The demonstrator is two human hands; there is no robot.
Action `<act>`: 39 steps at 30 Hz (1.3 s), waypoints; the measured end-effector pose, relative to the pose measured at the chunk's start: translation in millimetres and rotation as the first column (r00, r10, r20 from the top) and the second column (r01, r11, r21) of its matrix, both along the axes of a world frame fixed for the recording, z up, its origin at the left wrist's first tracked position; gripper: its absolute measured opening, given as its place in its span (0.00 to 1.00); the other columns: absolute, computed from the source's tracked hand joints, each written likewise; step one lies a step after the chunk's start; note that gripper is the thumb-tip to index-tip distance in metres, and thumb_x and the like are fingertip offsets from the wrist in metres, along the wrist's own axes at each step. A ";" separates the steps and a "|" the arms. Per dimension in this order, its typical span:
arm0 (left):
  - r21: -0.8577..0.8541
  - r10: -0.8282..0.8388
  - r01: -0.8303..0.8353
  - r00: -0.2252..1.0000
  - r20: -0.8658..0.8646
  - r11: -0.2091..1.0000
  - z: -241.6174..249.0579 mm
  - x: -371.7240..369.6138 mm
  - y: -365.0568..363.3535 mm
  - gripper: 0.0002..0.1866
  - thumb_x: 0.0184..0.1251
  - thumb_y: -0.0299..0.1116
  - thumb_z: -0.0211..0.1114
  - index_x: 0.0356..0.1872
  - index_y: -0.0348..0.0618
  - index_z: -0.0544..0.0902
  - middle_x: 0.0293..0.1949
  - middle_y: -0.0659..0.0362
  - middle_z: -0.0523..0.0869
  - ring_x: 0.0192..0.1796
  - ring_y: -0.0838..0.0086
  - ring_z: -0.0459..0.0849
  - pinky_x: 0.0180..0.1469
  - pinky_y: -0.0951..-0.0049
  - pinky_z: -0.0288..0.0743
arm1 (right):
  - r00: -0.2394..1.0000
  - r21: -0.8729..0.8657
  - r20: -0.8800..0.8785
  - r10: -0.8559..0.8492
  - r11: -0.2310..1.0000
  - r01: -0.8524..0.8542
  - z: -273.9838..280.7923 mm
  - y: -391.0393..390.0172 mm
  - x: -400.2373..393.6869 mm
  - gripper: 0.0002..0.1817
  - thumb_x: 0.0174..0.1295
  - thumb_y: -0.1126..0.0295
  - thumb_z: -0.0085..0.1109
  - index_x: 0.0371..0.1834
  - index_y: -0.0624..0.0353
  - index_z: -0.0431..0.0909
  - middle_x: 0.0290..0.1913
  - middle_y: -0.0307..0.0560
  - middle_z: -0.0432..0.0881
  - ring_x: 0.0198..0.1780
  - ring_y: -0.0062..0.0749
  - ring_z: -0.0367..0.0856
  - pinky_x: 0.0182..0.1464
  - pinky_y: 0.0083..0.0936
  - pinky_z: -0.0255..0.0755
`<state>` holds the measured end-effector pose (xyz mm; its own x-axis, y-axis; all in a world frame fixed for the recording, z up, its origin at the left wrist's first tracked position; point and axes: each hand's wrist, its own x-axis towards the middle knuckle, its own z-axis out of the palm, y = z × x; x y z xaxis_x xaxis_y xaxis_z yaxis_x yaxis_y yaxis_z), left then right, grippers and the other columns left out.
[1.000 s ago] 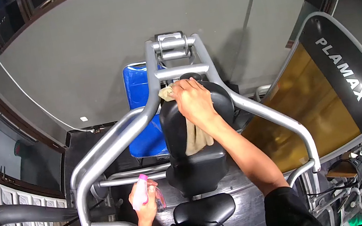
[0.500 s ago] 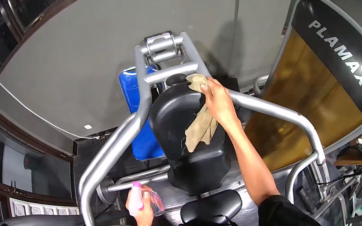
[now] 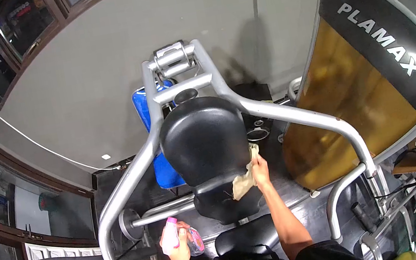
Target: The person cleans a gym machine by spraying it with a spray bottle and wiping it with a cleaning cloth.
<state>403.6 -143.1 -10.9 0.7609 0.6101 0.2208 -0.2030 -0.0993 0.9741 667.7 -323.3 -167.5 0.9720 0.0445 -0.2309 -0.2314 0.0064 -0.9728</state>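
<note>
My right hand (image 3: pixel 261 171) is closed on a beige cloth (image 3: pixel 244 183), which lies against the right side of the lower part of a black padded backrest (image 3: pixel 203 139). At lower left my left hand (image 3: pixel 178 246) grips a clear bottle with a pink and white top (image 3: pixel 170 236); its pink-labelled body (image 3: pixel 196 240) shows to the right of the fingers. The bottle is apart from the pads. Below the backrest is a black seat (image 3: pixel 243 236), partly covered by my right forearm and dark clothing.
Silver frame bars (image 3: pixel 135 173) curve round both sides of the backrest. Behind it stands a blue padded bench (image 3: pixel 167 172). A large PLAMAX panel (image 3: pixel 347 100) rises at the right. White moulded blocks (image 3: pixel 68 252) are at lower left, and a grey wall (image 3: pixel 145 24) is behind.
My right hand has moved down with the cloth, from the backrest's upper right to its lower right side. My left hand still holds the bottle. The camera view has shifted slightly.
</note>
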 end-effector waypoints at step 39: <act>-0.026 -0.032 0.033 0.999 0.036 0.999 -5.3 -21.7 40.6 0.05 0.65 0.25 0.62 0.37 0.34 0.76 0.32 0.51 0.84 0.24 0.79 0.79 0.27 0.78 0.74 | 0.041 -0.437 0.886 0.462 0.801 0.409 179.2 88.6 6.4 0.20 0.44 0.76 0.57 0.44 0.56 0.82 0.51 0.42 0.81 0.57 0.36 0.77 0.59 0.33 0.73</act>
